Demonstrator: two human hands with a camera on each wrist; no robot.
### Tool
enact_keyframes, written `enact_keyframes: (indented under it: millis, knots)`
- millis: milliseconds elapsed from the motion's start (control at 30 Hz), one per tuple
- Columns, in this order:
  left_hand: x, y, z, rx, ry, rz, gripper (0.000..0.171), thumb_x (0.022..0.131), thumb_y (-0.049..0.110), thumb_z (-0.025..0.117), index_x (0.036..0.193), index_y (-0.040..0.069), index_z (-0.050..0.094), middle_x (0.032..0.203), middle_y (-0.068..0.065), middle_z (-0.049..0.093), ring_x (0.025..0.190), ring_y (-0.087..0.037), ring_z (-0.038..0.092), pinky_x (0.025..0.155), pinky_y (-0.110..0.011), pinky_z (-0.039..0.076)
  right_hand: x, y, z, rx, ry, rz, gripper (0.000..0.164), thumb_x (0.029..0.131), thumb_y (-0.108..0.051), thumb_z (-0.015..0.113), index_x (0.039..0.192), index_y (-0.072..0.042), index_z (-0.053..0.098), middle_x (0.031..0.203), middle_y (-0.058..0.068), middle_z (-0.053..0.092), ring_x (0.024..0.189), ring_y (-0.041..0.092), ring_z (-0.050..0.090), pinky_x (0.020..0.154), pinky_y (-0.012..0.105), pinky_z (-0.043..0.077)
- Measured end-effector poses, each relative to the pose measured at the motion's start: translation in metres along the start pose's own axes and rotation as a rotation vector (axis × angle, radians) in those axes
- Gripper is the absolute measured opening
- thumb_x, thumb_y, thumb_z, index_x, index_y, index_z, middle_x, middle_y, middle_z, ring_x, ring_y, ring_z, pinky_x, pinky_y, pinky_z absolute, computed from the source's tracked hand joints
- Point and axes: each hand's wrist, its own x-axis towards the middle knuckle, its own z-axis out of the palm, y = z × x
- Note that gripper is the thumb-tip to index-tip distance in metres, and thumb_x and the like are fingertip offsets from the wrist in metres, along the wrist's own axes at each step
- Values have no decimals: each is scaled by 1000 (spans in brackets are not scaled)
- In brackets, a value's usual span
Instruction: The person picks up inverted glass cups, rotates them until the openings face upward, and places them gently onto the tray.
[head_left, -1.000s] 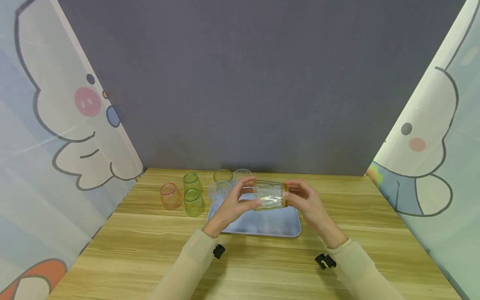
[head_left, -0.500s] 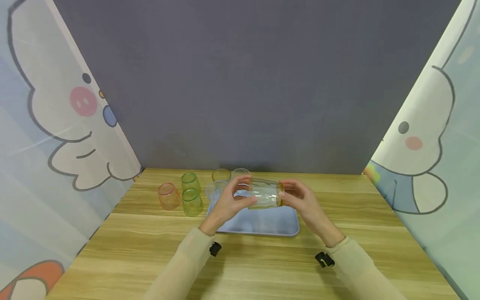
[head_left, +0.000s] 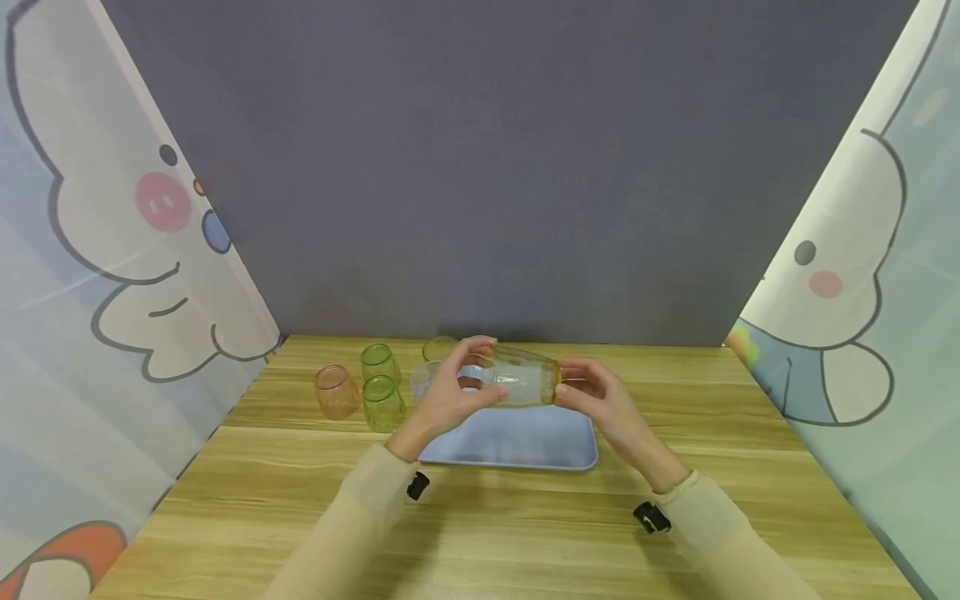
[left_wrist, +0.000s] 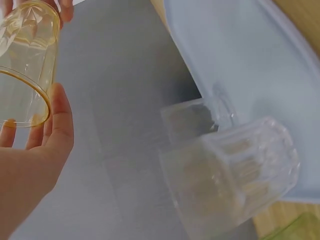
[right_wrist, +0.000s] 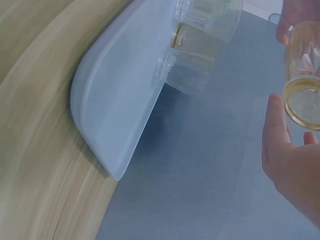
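Observation:
A yellow-tinted drinking glass (head_left: 525,382) lies on its side in the air above the pale blue tray (head_left: 517,450). My left hand (head_left: 450,396) grips it near its mouth, thumb on the near side and fingers over the far side. At the base end, the thumb and fingertips of my right hand (head_left: 611,412) pinch the edge. In the left wrist view the glass's amber rim (left_wrist: 42,97) shows beside the left fingers. Behind the left hand, a clear glass (head_left: 423,377) and an amber-rimmed glass (head_left: 438,348) are partly hidden; the right wrist view shows another clear glass (right_wrist: 187,72).
Left of the tray, two green glasses (head_left: 384,407) and a pinkish-orange glass (head_left: 337,393) stand on the wooden table (head_left: 525,533). A grey panel (head_left: 495,183) rises behind the table. Curtains with cartoon figures hang on both sides.
The glass and my left hand have shifted left and slightly up. My right hand has moved less, so its fingers now overlap only the edge of the base.

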Motion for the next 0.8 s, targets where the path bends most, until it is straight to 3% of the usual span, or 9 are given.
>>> enact_keyframes:
  millis: [333, 567, 800]
  knots:
    - [3, 10, -9, 150, 30, 39, 66, 88, 25, 80, 147, 17, 49, 137, -10, 49, 123, -35, 49, 91, -46, 51, -6, 8, -4, -174, -47, -20, 42, 98, -13, 68, 135, 1, 56, 127, 22, 60, 114, 24, 60, 91, 29, 53]
    - [3, 14, -14, 254, 65, 51, 68, 86, 27, 82, 145, 17, 51, 136, -6, 50, 120, -25, 47, 89, -50, 52, -8, 13, -5, -259, -61, -15, 38, 97, -16, 70, 132, -2, 60, 123, 15, 64, 114, 32, 62, 91, 31, 53]
    - [4, 16, -17, 340, 74, 48, 69, 84, 31, 82, 145, 17, 52, 136, -11, 49, 118, -24, 45, 87, -46, 48, -11, 15, -9, -325, -69, 27, 34, 96, -20, 72, 126, -5, 64, 120, 12, 66, 109, 28, 63, 89, 33, 54]
